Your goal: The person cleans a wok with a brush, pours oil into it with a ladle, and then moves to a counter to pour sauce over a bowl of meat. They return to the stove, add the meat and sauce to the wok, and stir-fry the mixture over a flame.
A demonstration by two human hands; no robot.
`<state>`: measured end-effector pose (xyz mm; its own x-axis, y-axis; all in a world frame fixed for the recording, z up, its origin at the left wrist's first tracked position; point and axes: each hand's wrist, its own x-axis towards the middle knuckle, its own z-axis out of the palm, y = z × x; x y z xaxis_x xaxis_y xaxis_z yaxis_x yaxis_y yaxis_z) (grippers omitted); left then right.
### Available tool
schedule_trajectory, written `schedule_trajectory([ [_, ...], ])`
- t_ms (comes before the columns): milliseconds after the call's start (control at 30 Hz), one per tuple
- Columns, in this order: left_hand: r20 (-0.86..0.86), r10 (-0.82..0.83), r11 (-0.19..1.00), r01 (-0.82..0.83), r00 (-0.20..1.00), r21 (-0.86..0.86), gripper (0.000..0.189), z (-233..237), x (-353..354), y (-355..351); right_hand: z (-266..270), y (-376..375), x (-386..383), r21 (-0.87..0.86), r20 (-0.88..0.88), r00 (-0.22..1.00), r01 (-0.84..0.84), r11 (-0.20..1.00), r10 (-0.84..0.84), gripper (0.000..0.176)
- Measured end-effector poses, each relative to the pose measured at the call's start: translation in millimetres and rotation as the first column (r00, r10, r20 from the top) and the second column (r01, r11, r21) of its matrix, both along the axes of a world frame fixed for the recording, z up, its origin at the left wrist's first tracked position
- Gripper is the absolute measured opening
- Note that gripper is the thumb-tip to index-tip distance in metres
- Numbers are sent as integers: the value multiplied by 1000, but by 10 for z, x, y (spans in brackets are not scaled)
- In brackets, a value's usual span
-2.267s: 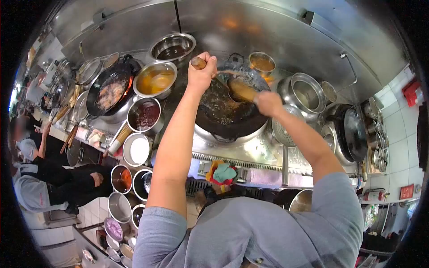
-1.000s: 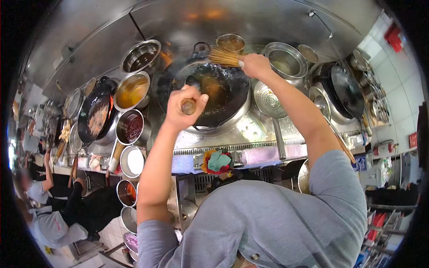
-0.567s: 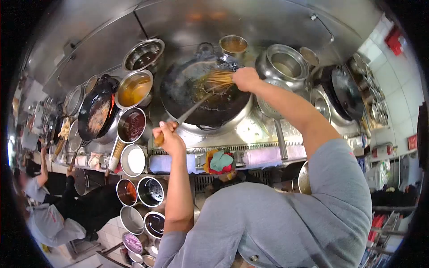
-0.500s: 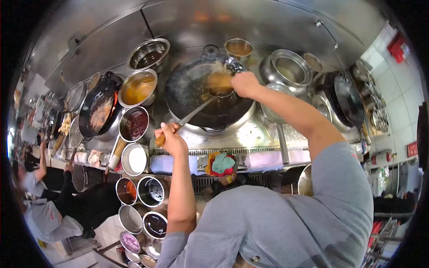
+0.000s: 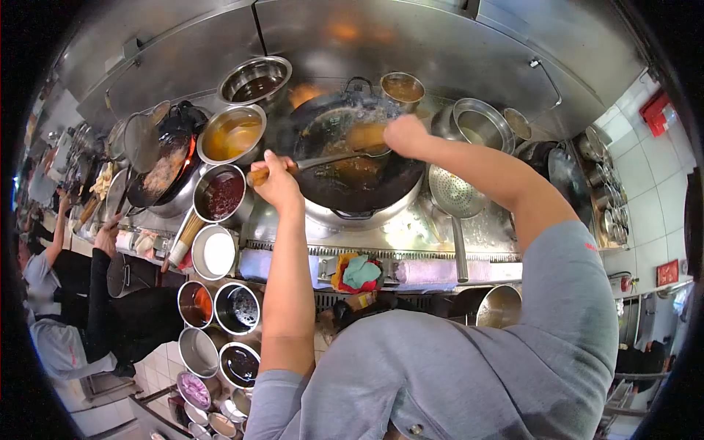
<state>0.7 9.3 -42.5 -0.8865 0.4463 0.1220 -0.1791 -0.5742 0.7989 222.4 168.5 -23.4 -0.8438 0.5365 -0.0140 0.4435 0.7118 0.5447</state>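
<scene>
A large black wok (image 5: 352,194) sits on the stove in front of me, with brownish liquid in it. My left hand (image 5: 279,180) is wrapped round the wooden handle of a ladle (image 5: 326,160), whose metal shaft runs right into the wok. Over the wok's right side, my right hand (image 5: 407,136) grips a brown brush-like tool (image 5: 367,136), blurred by motion. The bowl of the ladle shows partly under this tool. Right of the wok lies a perforated strainer (image 5: 455,192), which neither hand touches.
Metal bowls of sauces and oil (image 5: 233,137) stand left of the wok. Another wok (image 5: 165,172) holds food near a flame. Co-workers stand at the far left. Cloths (image 5: 359,273) lie on the front ledge; stacked metal pots (image 5: 484,126) are at the right.
My left hand has moved up, and the ladle lies flatter across the wok. My right hand stays over the wok's right side with the brown tool. The view has shifted slightly.
</scene>
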Motion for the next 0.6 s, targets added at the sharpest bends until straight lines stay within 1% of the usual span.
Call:
schedule_trajectory([
  [33,2,-1,1000,1,1000,2,26,28,-24,46,-68,-10,36,-54,37,998,-48,997,50,15],
  [67,-12,-14,999,14,1000,30,26,70,-62,101,-43,106,40,-48,34,998,-47,998,49,15],
  [100,-20,-30,998,31,999,46,26,77,-54,112,42,182,42,-51,-8,995,99,994,-99,16],
  [133,-73,-36,997,41,997,72,26,82,-19,137,108,237,32,-55,-50,970,236,970,-239,16],
  [167,-79,-32,996,38,996,78,26,97,5,165,124,237,20,-50,-57,970,233,971,-236,16],
  [233,-51,-30,996,34,998,81,26,161,82,196,166,32,10,-26,30,999,30,999,-30,16],
  [267,-60,-49,995,54,997,83,27,189,79,203,109,-36,44,-89,96,995,-18,996,26,15],
  [300,-58,-52,995,57,997,83,27,184,74,217,31,61,73,-90,98,995,-15,996,23,15],
  [333,-86,-68,993,75,994,87,26,181,67,222,-41,202,90,-79,-11,991,131,988,-132,15],
  [367,-113,-79,992,90,990,92,26,172,73,222,-108,352,112,-83,-118,953,271,959,-279,15],
  [400,-159,-60,996,68,986,49,26,183,116,217,76,389,35,-107,-48,942,325,940,-331,16],
  [433,-167,-53,996,64,984,62,26,219,108,244,94,336,-8,-96,-60,943,320,943,-326,16],
  [500,-113,-17,998,24,993,64,26,252,122,272,-57,102,27,-70,-61,996,65,995,-69,15],
  [533,-120,-12,1000,15,993,26,27,282,93,263,-114,61,38,-146,-53,989,126,981,-135,14],
  [567,-126,-12,999,16,992,33,27,307,61,279,-65,150,53,-140,-60,989,126,982,-136,14],
  [600,-123,-15,999,18,992,27,27,310,55,280,30,250,91,-151,-119,966,211,966,-230,15],
])
